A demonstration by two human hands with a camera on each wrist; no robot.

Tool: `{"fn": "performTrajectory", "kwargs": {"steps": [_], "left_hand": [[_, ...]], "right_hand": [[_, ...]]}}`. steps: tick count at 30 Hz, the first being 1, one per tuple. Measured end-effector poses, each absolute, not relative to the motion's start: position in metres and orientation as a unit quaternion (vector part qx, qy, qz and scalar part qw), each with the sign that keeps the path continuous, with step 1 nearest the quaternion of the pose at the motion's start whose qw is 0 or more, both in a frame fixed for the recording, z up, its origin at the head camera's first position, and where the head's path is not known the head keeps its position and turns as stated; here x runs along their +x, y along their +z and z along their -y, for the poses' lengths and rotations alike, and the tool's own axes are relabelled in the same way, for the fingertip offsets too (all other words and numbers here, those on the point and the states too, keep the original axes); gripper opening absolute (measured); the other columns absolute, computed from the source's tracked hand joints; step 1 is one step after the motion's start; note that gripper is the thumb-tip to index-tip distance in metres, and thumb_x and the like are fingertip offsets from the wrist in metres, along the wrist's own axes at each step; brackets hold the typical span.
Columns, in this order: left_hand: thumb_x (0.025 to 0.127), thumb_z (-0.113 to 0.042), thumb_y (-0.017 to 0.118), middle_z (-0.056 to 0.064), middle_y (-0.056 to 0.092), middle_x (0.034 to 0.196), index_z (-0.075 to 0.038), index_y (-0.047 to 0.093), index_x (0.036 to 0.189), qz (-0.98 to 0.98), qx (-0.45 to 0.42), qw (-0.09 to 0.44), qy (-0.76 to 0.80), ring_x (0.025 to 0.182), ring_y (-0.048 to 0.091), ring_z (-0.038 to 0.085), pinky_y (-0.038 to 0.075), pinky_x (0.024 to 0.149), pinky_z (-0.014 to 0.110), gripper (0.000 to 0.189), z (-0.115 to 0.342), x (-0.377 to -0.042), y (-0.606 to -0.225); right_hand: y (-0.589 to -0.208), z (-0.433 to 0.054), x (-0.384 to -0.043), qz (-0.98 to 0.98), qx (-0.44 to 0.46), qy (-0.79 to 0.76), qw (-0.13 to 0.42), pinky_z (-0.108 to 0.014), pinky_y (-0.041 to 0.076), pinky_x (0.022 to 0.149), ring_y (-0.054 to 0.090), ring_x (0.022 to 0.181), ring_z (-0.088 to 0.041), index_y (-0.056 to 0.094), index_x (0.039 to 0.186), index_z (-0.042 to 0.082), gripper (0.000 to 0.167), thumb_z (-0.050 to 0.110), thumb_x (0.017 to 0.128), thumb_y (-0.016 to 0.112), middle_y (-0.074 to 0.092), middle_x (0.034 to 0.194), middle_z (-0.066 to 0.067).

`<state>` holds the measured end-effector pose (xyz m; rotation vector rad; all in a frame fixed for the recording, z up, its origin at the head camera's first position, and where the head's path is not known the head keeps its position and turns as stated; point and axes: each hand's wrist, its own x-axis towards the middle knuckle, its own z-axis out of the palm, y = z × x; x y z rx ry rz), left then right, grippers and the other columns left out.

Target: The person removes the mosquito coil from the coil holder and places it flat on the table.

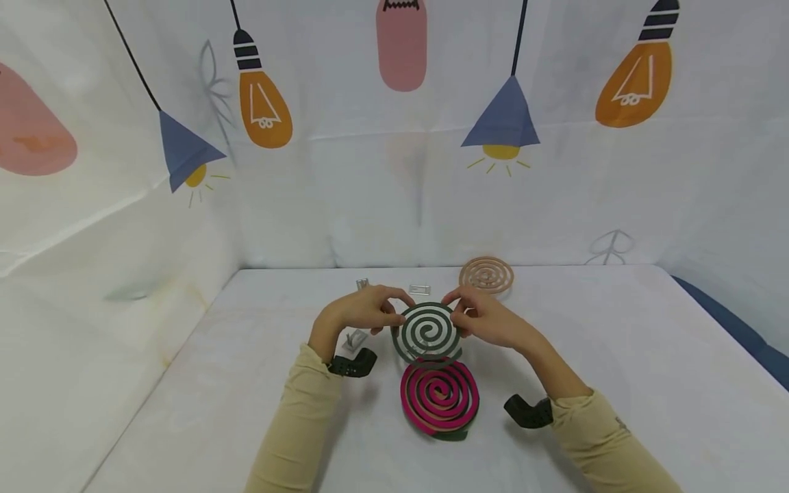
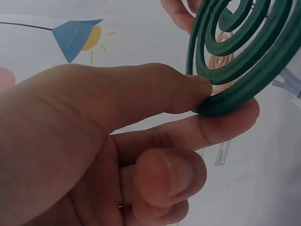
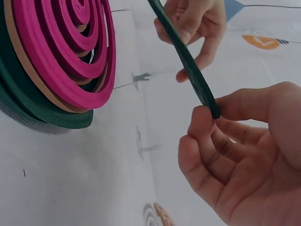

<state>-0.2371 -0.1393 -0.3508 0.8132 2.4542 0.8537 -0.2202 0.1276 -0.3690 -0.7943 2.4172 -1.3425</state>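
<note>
Both hands hold a green mosquito coil (image 1: 427,333) up over the table, one at each side of it. The left hand (image 1: 365,308) pinches its rim between thumb and index finger, plainly in the left wrist view. On the opposite rim, the right hand (image 1: 490,318) pinches it with thumb and fingertip; the right wrist view shows the coil nearly edge-on. Below, nearer the person, lies a stack of coils with a pink coil (image 1: 440,392) on top. Brown and green layers (image 3: 61,117) show under the pink one.
A brown coil (image 1: 486,275) lies at the table's back edge. Small metal coil stands (image 1: 420,289) are behind the hands, and another stand (image 1: 354,340) sits under the left hand. A white printed sheet (image 1: 394,178) hangs behind the white table (image 1: 203,411).
</note>
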Motion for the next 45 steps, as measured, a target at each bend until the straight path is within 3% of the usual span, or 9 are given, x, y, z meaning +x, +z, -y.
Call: {"fn": "performTrajectory", "kwargs": {"steps": [4,8,13,17,22,30,36,45], "left_hand": [[0.095,-0.020,0.056,0.009,0.056,0.060,-0.022,0.052,0.131,-0.883,0.307,0.202,0.293,0.050,0.047,0.022,0.038,0.054,0.023,0.036,0.139,-0.236,-0.351],[0.095,-0.021,0.057,0.001,0.052,0.057,-0.026,0.052,0.131,-0.882,0.316,0.200,0.286,0.049,0.046,0.018,0.038,0.056,0.023,0.037,0.137,-0.235,-0.350],[0.094,-0.023,0.057,0.013,0.062,0.067,-0.028,0.053,0.130,-0.884,0.313,0.212,0.275,0.050,0.047,0.015,0.039,0.057,0.024,0.036,0.133,-0.233,-0.350],[0.094,-0.020,0.056,0.023,0.067,0.079,-0.025,0.053,0.130,-0.878,0.321,0.235,0.267,0.055,0.052,0.031,0.038,0.058,0.024,0.036,0.129,-0.232,-0.351],[0.094,-0.018,0.055,0.022,0.069,0.083,-0.022,0.054,0.128,-0.863,0.337,0.274,0.257,0.068,0.056,0.045,0.041,0.062,0.023,0.035,0.125,-0.230,-0.350],[0.093,-0.018,0.057,0.015,0.072,0.081,-0.022,0.055,0.124,-0.851,0.332,0.321,0.252,0.073,0.058,0.048,0.044,0.068,0.023,0.031,0.119,-0.227,-0.348],[0.092,-0.016,0.060,0.005,0.071,0.075,-0.021,0.057,0.121,-0.847,0.327,0.339,0.246,0.066,0.058,0.037,0.044,0.066,0.022,0.030,0.115,-0.225,-0.349],[0.090,-0.017,0.063,0.008,0.072,0.074,-0.018,0.057,0.118,-0.842,0.332,0.359,0.228,0.060,0.058,0.011,0.046,0.061,0.022,0.029,0.111,-0.224,-0.351]], "right_hand": [[-0.368,-0.131,-0.219,-0.832,-0.298,-0.444,0.151,-0.043,0.054,0.073,0.063,0.075,-0.027,0.046,0.123,0.003,0.029,0.011,0.096,0.047,0.060,0.088,-0.015],[-0.365,-0.134,-0.219,-0.834,-0.307,-0.428,0.165,-0.046,0.052,0.072,0.061,0.072,-0.024,0.045,0.124,0.003,0.029,0.011,0.096,0.047,0.061,0.085,-0.010],[-0.363,-0.135,-0.216,-0.836,-0.309,-0.414,0.184,-0.045,0.052,0.071,0.060,0.072,-0.025,0.045,0.124,0.004,0.030,0.009,0.095,0.046,0.060,0.084,-0.009],[-0.363,-0.136,-0.215,-0.843,-0.307,-0.392,0.205,-0.037,0.049,0.067,0.058,0.070,-0.022,0.046,0.123,0.006,0.029,0.009,0.094,0.046,0.058,0.084,-0.007],[-0.363,-0.137,-0.214,-0.843,-0.302,-0.372,0.245,-0.030,0.043,0.063,0.055,0.067,-0.017,0.047,0.119,0.008,0.025,0.010,0.094,0.046,0.058,0.080,-0.003],[-0.365,-0.136,-0.211,-0.840,-0.320,-0.345,0.271,-0.028,0.042,0.060,0.053,0.062,-0.016,0.047,0.115,0.009,0.022,0.009,0.093,0.046,0.057,0.074,-0.002],[-0.366,-0.134,-0.209,-0.839,-0.312,-0.335,0.293,-0.029,0.042,0.060,0.054,0.061,-0.017,0.046,0.112,0.010,0.021,0.008,0.091,0.048,0.060,0.075,-0.003],[-0.369,-0.131,-0.208,-0.843,-0.306,-0.317,0.308,-0.033,0.047,0.060,0.057,0.057,-0.017,0.048,0.107,0.009,0.017,0.007,0.091,0.049,0.064,0.074,-0.001]]}}
